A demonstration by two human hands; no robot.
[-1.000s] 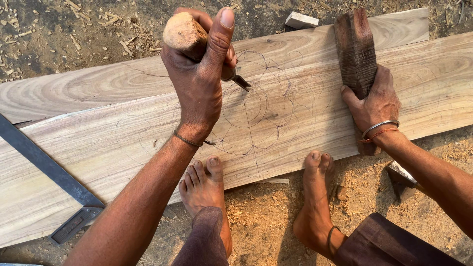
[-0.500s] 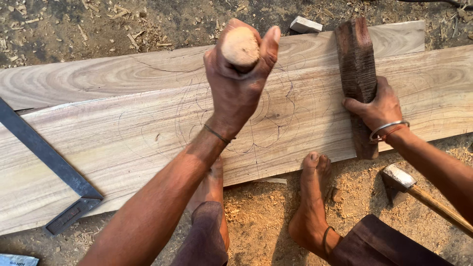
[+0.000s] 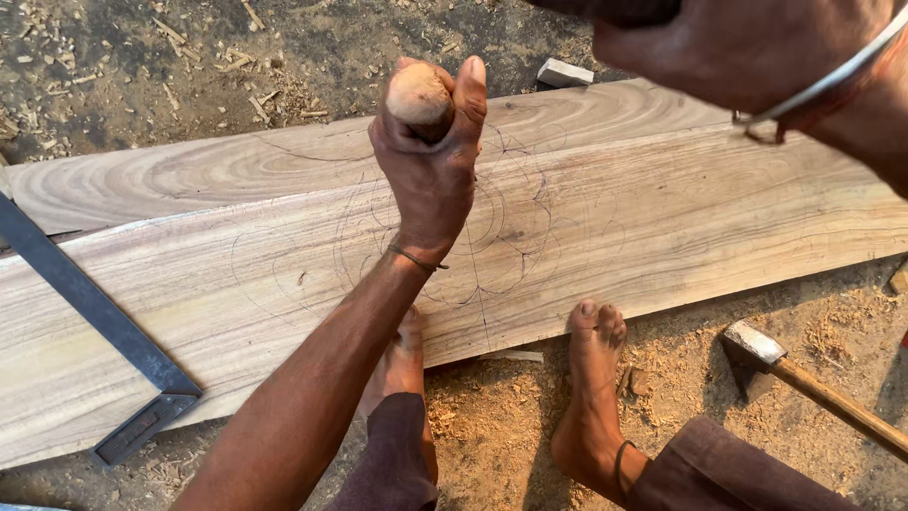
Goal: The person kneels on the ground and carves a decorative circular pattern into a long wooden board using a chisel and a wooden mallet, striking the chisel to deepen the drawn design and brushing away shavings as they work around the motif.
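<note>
A round wooden handle (image 3: 421,97) is gripped in the left hand (image 3: 430,161), the fingers wrapped fully around it and the thumb laid up along its side; only the worn, rounded butt end shows above the fist. What lies at the handle's lower end is hidden behind the hand, so the kind of tool cannot be told. The right hand (image 3: 747,47) is raised close to the camera at the top right, with a thin metal bangle (image 3: 823,80) on the wrist; its fingers run out of the picture, so whether it is closed on anything cannot be told.

Directly beneath the gripped handle a wide plank (image 3: 662,218) is laid across the ground, and a pattern of circles and arcs (image 3: 482,246) is drawn on it in pencil, spreading to either side of the fist. No cut or chip is visible within those lines, so the marking-out appears done and the carving itself appears not yet begun, as far as can be judged.

Below the wrist, two bare feet (image 3: 591,378) are set on sawdust at the plank's near edge. Well to the left of the grip a metal square (image 3: 104,322) rests on the plank. Off to the lower right, apart from both hands, a hammer (image 3: 757,350) lies on the ground.
</note>
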